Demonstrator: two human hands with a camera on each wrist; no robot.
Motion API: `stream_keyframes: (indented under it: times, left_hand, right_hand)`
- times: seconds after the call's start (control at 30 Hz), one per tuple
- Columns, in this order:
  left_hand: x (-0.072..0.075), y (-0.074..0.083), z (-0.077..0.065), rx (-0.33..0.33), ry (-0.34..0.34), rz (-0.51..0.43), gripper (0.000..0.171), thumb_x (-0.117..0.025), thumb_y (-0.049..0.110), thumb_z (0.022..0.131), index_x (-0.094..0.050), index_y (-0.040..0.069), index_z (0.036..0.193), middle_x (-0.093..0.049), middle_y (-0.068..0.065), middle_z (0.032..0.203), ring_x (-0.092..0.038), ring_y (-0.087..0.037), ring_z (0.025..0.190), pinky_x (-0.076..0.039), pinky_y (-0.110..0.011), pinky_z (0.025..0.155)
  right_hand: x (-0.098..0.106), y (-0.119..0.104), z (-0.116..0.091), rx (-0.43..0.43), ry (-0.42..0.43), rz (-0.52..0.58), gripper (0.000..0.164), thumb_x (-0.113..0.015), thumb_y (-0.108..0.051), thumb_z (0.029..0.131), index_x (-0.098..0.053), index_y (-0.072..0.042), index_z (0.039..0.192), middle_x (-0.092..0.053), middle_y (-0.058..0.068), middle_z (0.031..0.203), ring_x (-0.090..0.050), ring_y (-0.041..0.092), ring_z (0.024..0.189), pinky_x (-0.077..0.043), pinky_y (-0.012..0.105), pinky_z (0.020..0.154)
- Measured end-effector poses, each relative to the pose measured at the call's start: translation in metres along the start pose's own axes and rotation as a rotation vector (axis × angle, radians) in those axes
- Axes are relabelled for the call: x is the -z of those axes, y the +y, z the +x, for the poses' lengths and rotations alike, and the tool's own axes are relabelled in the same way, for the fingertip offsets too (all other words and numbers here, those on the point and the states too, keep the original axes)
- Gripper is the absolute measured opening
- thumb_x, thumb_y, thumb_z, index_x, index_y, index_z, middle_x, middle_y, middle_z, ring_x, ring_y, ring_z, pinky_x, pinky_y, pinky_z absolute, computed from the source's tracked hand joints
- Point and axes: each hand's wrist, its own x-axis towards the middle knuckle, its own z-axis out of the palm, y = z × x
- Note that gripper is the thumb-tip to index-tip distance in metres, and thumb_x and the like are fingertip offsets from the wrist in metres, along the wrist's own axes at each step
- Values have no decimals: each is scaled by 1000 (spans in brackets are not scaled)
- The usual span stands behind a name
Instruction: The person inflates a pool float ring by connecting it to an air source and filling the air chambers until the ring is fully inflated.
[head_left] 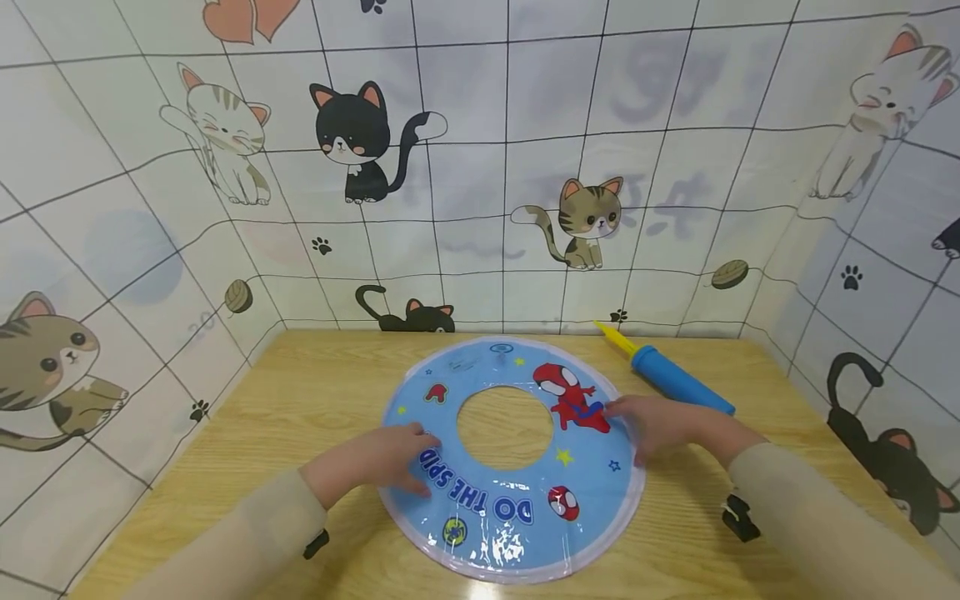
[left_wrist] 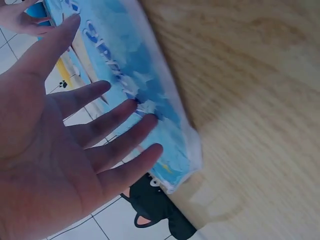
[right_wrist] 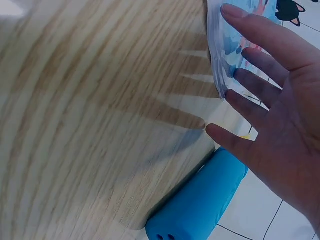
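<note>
A flat, deflated blue swim ring [head_left: 450, 383] with red cartoon figures, stars and lettering lies on the wooden table. My left hand [head_left: 386, 458] is at its left side, fingers spread over the printed letters. In the left wrist view the palm of that left hand [left_wrist: 60, 145] shows, fingers apart and holding nothing. At the ring's right edge is my right hand [head_left: 660, 425], its fingertips by the red figure. The right wrist view shows the right hand [right_wrist: 285, 110] with spread fingers, the swim ring [right_wrist: 225, 50] beyond the fingertips.
A blue hand pump [head_left: 682, 383] with a yellow nozzle lies behind my right hand, near the table's back right corner. Cloth walls [head_left: 465, 192] printed with cats and grid lines enclose the table [head_left: 300, 383] at the back and both sides.
</note>
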Motion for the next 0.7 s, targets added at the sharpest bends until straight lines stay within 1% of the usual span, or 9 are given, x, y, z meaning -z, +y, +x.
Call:
stream_keyframes:
  times: [0.07,0.17,0.3,0.4,0.5,0.6,0.67,0.7]
  left_hand:
    - [1,2,1,-13,-6,42,71,-79,51,77,-56,17,136,-56,-7,127,-57,-24,113,-47,-42,96]
    - [2,5,1,-12,-19,78,72,-77,54,77,-57,16,135,-56,-8,127,-57,-26,112,-47,-43,95]
    - [1,5,2,10,-26,104,73,-75,58,77,-58,14,133,-56,-9,128,-57,-27,113,-47,-44,96]
    - [-1,1,4,25,-27,131,77,-73,61,77,-58,11,133,-55,-11,131,-56,-28,115,-46,-45,97]
    - [-1,-5,11,43,-32,154,81,-71,65,76,-56,11,134,-54,-11,131,-56,-28,114,-46,-45,97]
    - [2,-12,22,65,-32,156,86,-69,70,74,-55,12,136,-54,-11,130,-55,-28,113,-46,-45,97]
    - [6,-16,29,88,-46,152,90,-68,72,73,-53,11,138,-53,-14,132,-54,-31,118,-44,-47,99]
    - [8,-19,33,97,-52,148,91,-68,72,73,-52,11,139,-52,-15,133,-53,-32,119,-44,-48,99]
  right_hand:
    - [-2,0,-4,5,-12,-3,86,-93,-22,62,-55,-13,137,-44,13,144,-37,40,129,-48,53,91]
    - [-6,0,-11,21,-26,-10,87,-92,-26,62,-53,-10,139,-43,14,146,-36,42,131,-47,55,92]
    - [-9,-3,-22,36,-28,-1,87,-92,-26,62,-54,-11,138,-43,12,146,-36,42,131,-45,55,94]
    - [-11,-7,-31,55,-30,12,83,-91,-25,63,-56,-12,136,-45,11,145,-37,41,131,-44,56,95]
    - [-15,-13,-39,56,-41,33,78,-90,-26,65,-58,-13,135,-46,9,145,-38,41,131,-44,56,96]
    - [-19,-18,-45,51,-47,46,74,-88,-29,69,-58,-14,135,-46,10,145,-37,41,131,-42,57,97]
    - [-22,-23,-49,49,-51,48,71,-86,-31,72,-58,-15,136,-45,10,145,-36,40,132,-40,57,99]
    - [-23,-25,-50,63,-51,46,70,-84,-31,74,-57,-14,136,-45,11,145,-36,41,132,-39,58,99]
